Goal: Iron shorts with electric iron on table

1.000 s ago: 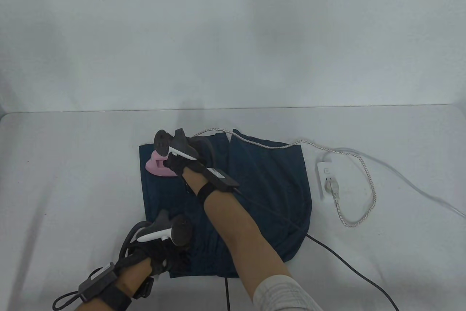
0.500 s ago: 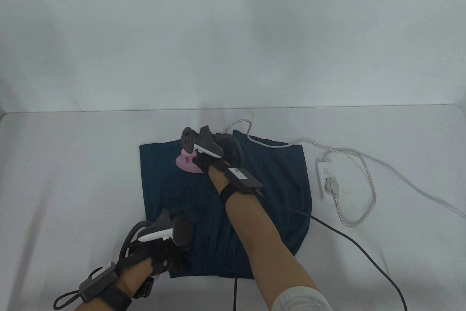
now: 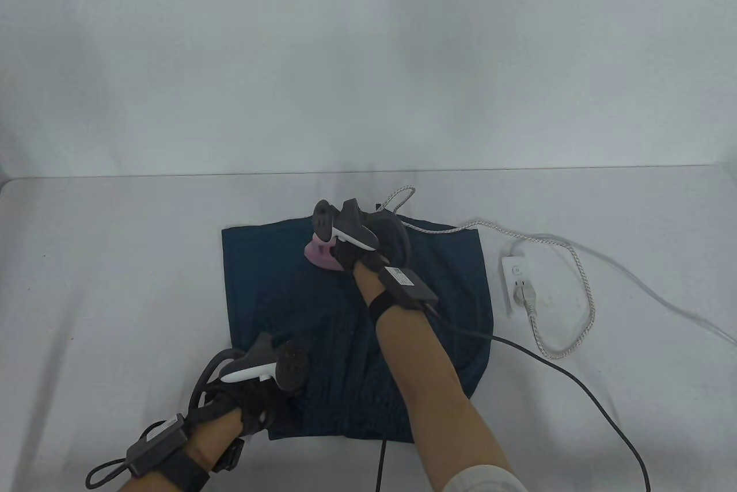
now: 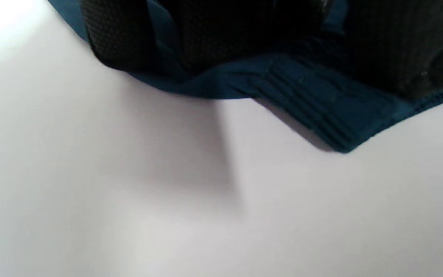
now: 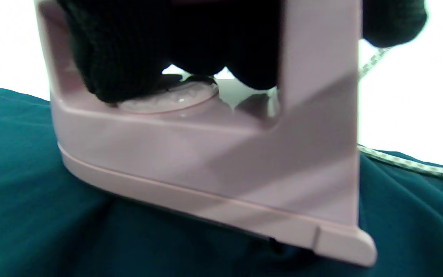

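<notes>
Dark teal shorts [image 3: 270,285] lie flat on the white table. My right hand [image 3: 357,244] grips the handle of a small pink electric iron [image 3: 320,253], whose soleplate rests on the shorts near their far edge, about the middle. In the right wrist view the gloved fingers [image 5: 121,57] wrap the handle of the iron [image 5: 214,169] on the teal cloth [image 5: 33,192]. My left hand [image 3: 265,400] presses on the near left corner of the shorts. The left wrist view shows its fingers [image 4: 121,34] on the ribbed waistband [image 4: 313,104].
A white power strip [image 3: 516,285] lies right of the shorts with the iron's braided cord [image 3: 570,296] plugged in and looping around it. A black cable [image 3: 576,382] trails from my right wrist across the near right table. A white wall stands behind.
My right hand has slid the iron to the right along the far edge of the shorts, from the far left corner to about the middle. The left hand has stayed put.
</notes>
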